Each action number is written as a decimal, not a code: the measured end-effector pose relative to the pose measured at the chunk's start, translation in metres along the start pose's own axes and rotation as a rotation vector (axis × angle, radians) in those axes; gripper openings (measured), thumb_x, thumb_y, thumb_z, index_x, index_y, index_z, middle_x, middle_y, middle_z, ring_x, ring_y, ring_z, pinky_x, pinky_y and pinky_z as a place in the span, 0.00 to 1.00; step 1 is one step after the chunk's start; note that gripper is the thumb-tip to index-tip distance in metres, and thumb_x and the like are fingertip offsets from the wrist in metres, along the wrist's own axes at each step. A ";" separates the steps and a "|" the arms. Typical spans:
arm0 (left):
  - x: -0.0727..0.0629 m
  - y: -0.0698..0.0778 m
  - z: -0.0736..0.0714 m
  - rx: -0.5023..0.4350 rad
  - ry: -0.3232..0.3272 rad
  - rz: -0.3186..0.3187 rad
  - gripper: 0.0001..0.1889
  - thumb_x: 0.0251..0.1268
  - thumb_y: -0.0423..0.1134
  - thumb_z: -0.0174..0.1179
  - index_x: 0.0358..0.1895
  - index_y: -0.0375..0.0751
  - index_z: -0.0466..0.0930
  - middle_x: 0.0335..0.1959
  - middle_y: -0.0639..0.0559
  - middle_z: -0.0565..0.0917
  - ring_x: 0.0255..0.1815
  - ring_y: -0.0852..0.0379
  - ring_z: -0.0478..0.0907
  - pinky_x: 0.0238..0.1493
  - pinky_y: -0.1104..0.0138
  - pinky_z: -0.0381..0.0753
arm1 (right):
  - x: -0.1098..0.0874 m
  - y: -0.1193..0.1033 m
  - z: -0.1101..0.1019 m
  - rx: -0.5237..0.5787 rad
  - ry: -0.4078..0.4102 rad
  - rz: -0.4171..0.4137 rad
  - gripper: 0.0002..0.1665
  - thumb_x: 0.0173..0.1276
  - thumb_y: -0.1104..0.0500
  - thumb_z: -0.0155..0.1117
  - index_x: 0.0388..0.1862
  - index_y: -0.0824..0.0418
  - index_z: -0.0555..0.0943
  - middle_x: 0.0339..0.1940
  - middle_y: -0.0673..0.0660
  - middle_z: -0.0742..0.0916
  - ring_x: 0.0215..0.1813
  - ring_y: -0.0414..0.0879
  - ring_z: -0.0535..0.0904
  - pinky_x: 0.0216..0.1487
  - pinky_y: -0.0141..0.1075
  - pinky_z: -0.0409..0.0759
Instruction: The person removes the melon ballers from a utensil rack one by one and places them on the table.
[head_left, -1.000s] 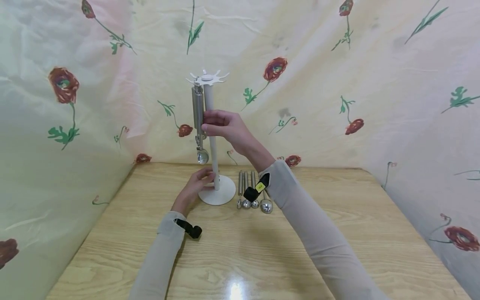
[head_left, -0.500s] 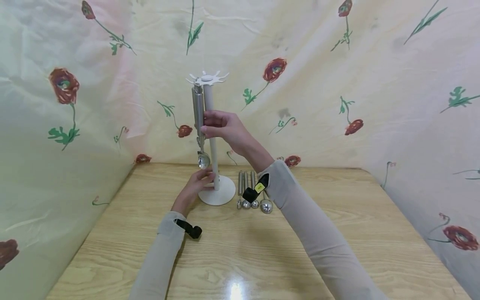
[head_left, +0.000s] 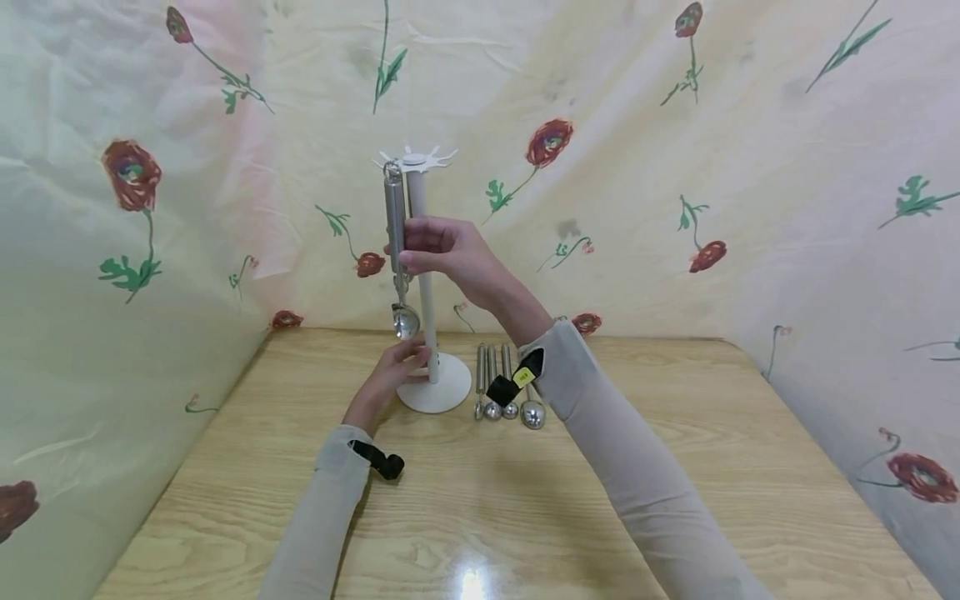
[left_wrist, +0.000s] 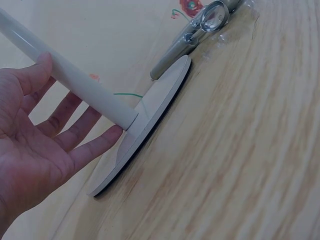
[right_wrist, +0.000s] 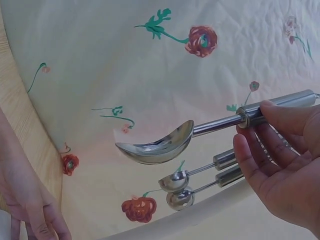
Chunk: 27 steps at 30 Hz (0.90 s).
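Shifted since the earlier frame: one polished steel scoop with oval bowl and cylindrical handle [right_wrist: 157, 148], its top end moved up and outward at the spoked crown of one upright white stand with round base [head_left: 427, 304]. Beside the stand's column: two round-bowled steel scoops [right_wrist: 174, 182]. Right of the stand, on the pale wood-grain bench [head_left: 465, 492]: four silver steel utensils [head_left: 492, 409]. Behind the stand: cream cloth printed with red poppies [head_left: 637, 183]. Hands, two: left hand [head_left: 386, 379] half open, thumb and fingers loosely around the stand's lower column; right hand [head_left: 459, 257] pinching the oval-bowled scoop's handle, left of the column.
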<state>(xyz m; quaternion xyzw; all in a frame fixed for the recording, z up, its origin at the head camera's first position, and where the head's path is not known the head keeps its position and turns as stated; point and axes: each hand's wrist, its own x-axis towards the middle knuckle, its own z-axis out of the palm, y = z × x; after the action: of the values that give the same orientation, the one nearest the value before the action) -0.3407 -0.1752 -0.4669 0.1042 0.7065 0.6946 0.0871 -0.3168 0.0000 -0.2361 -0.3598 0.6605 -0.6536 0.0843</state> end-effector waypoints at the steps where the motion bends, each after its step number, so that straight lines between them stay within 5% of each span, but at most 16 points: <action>1: 0.000 0.000 0.000 0.004 0.002 -0.006 0.25 0.79 0.44 0.55 0.73 0.39 0.68 0.67 0.38 0.72 0.69 0.41 0.72 0.66 0.48 0.83 | -0.002 0.000 -0.001 -0.005 -0.001 0.004 0.24 0.71 0.73 0.62 0.65 0.71 0.76 0.56 0.68 0.87 0.46 0.43 0.86 0.54 0.38 0.88; 10: 0.003 0.000 0.002 -0.006 0.020 -0.007 0.23 0.81 0.40 0.52 0.72 0.34 0.68 0.65 0.36 0.73 0.64 0.43 0.74 0.65 0.48 0.83 | -0.029 0.014 -0.027 -0.074 0.039 0.018 0.23 0.69 0.70 0.66 0.63 0.69 0.79 0.46 0.55 0.90 0.47 0.45 0.87 0.52 0.41 0.89; 18: 0.003 0.000 0.001 -0.010 0.016 0.020 0.23 0.80 0.42 0.54 0.70 0.33 0.71 0.59 0.41 0.76 0.61 0.46 0.77 0.65 0.47 0.83 | -0.065 0.039 -0.071 -0.080 0.169 0.096 0.18 0.68 0.66 0.70 0.56 0.63 0.83 0.41 0.51 0.90 0.44 0.45 0.86 0.49 0.38 0.88; 27: 0.001 -0.001 0.000 -0.002 -0.006 0.033 0.25 0.81 0.43 0.53 0.71 0.31 0.68 0.60 0.38 0.75 0.65 0.39 0.75 0.67 0.44 0.80 | -0.107 0.071 -0.117 -0.110 0.302 0.222 0.18 0.66 0.66 0.72 0.54 0.64 0.82 0.41 0.50 0.88 0.42 0.43 0.86 0.49 0.36 0.90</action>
<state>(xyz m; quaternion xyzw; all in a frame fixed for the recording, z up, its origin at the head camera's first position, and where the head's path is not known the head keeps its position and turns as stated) -0.3417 -0.1748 -0.4677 0.1178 0.7037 0.6963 0.0776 -0.3331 0.1486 -0.3247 -0.1866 0.7360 -0.6497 0.0360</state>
